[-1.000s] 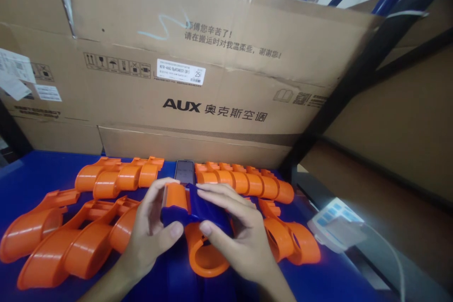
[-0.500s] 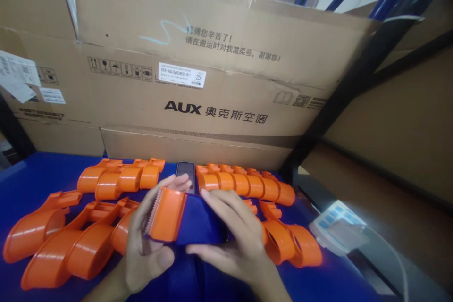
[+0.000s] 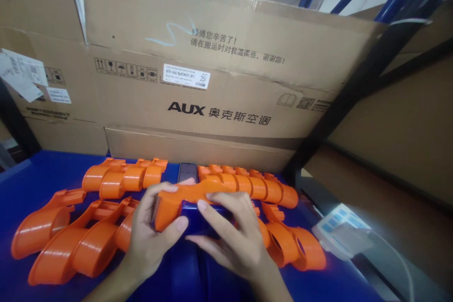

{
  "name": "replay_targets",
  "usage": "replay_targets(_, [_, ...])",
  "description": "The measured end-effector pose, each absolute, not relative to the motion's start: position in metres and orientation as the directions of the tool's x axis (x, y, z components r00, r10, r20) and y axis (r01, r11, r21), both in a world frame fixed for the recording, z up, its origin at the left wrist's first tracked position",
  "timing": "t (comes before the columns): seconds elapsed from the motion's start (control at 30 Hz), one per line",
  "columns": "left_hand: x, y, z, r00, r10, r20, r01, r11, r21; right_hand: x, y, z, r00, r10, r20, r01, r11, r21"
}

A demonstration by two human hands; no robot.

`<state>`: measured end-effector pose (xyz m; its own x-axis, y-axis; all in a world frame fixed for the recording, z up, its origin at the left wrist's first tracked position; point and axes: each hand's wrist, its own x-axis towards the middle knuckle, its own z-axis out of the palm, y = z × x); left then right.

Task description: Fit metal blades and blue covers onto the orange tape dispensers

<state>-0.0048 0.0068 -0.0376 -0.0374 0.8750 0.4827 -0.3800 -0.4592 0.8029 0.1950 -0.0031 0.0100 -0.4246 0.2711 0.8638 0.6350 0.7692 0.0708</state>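
Left hand, right hand: fingers narrow, holding orange-and-blue part above worktop. Likely risk: light fingertip grip on smooth plastic slips, part drops, knocks orange rings.

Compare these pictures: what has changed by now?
The left hand and right hand have turned the orange-and-blue piece: its orange body, first jutting out nearside, now runs along the blue part's far side. Both keep hold. The surrounding orange parts, phone and carton stayed put.

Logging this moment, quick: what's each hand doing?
Left hand: closed on the orange end of the orange-and-blue piece.
Right hand: closed on its blue part.
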Motion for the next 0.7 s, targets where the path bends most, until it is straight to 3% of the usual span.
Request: replay_targets(0.7, [-0.0062, 0.0054, -0.0361, -0.057, 0.876, 0.479, -0.339, -0.469, 0.816, 0.1963, -0.0009, 0.0101, -0.445, 0.288, 0.848, 0.630, 0.774, 0.068])
